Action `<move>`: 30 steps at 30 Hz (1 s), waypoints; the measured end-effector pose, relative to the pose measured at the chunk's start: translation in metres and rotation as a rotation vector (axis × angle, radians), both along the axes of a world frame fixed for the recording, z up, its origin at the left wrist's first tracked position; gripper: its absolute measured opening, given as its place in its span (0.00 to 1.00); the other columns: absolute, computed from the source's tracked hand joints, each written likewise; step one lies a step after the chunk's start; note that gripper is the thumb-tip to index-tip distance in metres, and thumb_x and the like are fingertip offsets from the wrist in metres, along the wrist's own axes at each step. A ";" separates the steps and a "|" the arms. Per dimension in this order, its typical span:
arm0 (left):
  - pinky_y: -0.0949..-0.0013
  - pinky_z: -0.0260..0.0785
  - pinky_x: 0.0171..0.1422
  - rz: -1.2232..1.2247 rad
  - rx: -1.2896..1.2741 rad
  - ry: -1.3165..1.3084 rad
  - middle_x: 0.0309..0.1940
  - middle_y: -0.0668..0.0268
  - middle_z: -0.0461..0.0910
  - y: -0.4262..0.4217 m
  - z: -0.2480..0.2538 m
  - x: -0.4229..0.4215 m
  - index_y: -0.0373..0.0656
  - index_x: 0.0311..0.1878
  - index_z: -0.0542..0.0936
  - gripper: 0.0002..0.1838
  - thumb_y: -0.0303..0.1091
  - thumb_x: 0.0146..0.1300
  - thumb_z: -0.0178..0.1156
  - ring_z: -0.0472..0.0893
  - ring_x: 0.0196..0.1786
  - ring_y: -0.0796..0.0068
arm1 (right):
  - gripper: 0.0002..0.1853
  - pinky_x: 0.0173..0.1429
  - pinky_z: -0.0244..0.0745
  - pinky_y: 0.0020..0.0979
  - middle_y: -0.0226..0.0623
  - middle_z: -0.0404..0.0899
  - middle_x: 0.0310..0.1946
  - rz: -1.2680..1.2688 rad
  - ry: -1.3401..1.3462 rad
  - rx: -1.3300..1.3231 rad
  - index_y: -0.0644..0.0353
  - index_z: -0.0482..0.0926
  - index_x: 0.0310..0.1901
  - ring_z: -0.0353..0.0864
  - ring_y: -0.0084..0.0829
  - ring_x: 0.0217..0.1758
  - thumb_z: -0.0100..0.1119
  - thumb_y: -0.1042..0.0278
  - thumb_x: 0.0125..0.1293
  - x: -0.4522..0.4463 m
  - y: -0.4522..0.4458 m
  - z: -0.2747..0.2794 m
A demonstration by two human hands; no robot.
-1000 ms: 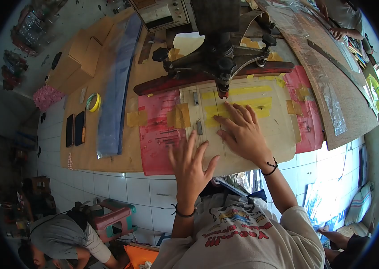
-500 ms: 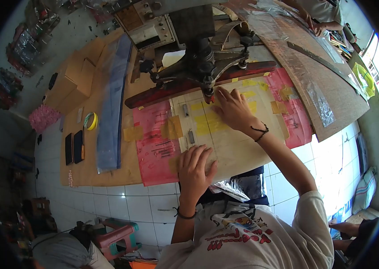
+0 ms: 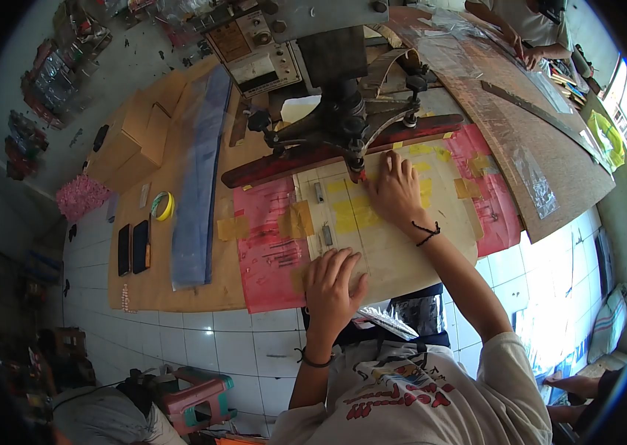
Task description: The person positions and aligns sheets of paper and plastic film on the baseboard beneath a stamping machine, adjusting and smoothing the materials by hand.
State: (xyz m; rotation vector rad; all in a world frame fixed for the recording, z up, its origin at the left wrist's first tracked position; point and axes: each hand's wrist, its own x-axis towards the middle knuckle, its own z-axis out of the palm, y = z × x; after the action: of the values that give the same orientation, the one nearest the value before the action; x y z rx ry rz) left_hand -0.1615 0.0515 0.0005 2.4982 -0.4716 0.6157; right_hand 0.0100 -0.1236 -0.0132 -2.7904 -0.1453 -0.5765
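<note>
My left hand [image 3: 333,288] lies palm down on the near left edge of a cream sheet [image 3: 395,261], fingers stretched forward and thumb apart. Farther forward, my right hand [image 3: 399,191] rests flat on the same sheet, over its yellow tape strips [image 3: 351,214], just right of the press's red-tipped lower end [image 3: 358,176]. Neither hand holds anything visible. Pink sheets [image 3: 273,256] flank the cream one, joined by brown tape [image 3: 296,220]. Two small metal pieces lie left of the yellow strips, one of them a grey bar [image 3: 327,235].
A black press head [image 3: 343,117] with a long red bar [image 3: 254,171] stands over the far side. Blue plastic sheets [image 3: 198,185], a yellow tape roll [image 3: 163,206], two phones [image 3: 140,245] and a cardboard box [image 3: 132,137] are left. At upper right, another person's hands [image 3: 532,55] work on a brown board.
The camera view has shifted slightly. My right hand has flattened, its fingers now straighter and a little farther right of the red tip. My left hand stays on the sheet's near edge.
</note>
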 end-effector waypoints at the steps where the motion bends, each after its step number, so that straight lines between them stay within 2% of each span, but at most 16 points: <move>1: 0.53 0.65 0.68 0.002 -0.001 0.000 0.57 0.64 0.81 0.000 -0.001 0.000 0.43 0.55 0.83 0.20 0.36 0.58 0.69 0.78 0.63 0.58 | 0.33 0.65 0.66 0.45 0.47 0.68 0.68 -0.010 0.002 -0.003 0.68 0.71 0.67 0.70 0.48 0.63 0.59 0.49 0.70 0.001 0.002 -0.002; 5: 0.53 0.65 0.68 0.008 0.010 0.000 0.57 0.64 0.81 -0.001 -0.002 0.000 0.43 0.55 0.83 0.20 0.36 0.58 0.70 0.78 0.63 0.59 | 0.35 0.64 0.65 0.47 0.44 0.70 0.67 0.042 -0.011 -0.040 0.66 0.72 0.68 0.70 0.45 0.64 0.58 0.46 0.70 -0.007 0.003 0.004; 8: 0.53 0.65 0.68 0.004 0.012 0.000 0.57 0.64 0.81 0.000 -0.002 -0.001 0.44 0.55 0.83 0.20 0.36 0.58 0.69 0.78 0.63 0.59 | 0.33 0.64 0.64 0.49 0.43 0.71 0.67 0.165 -0.004 0.007 0.64 0.73 0.67 0.69 0.45 0.65 0.58 0.47 0.70 -0.011 0.002 0.009; 17: 0.53 0.65 0.68 0.008 0.006 0.009 0.57 0.64 0.81 -0.001 -0.003 -0.001 0.43 0.55 0.83 0.20 0.36 0.59 0.68 0.78 0.63 0.58 | 0.32 0.62 0.65 0.45 0.42 0.72 0.63 0.047 -0.055 -0.004 0.66 0.74 0.65 0.71 0.44 0.62 0.60 0.48 0.69 -0.012 0.005 0.003; 26: 0.53 0.65 0.68 0.015 0.017 0.003 0.57 0.64 0.81 -0.001 -0.001 -0.001 0.43 0.54 0.83 0.19 0.37 0.59 0.68 0.78 0.63 0.58 | 0.33 0.60 0.65 0.43 0.44 0.77 0.53 0.119 0.049 0.039 0.66 0.74 0.66 0.73 0.43 0.58 0.61 0.49 0.68 -0.014 0.002 0.013; 30: 0.53 0.65 0.68 0.018 0.019 -0.008 0.57 0.64 0.81 -0.001 -0.004 0.000 0.44 0.54 0.83 0.20 0.37 0.59 0.68 0.78 0.64 0.58 | 0.35 0.60 0.66 0.43 0.45 0.77 0.53 -0.010 0.004 -0.004 0.66 0.73 0.68 0.73 0.42 0.58 0.61 0.47 0.68 -0.010 0.006 0.009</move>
State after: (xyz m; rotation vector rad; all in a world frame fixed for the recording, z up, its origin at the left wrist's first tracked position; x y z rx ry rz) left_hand -0.1613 0.0504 -0.0034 2.5213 -0.4601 0.6311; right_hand -0.0001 -0.1180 -0.0040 -2.7976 -0.1322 -0.5739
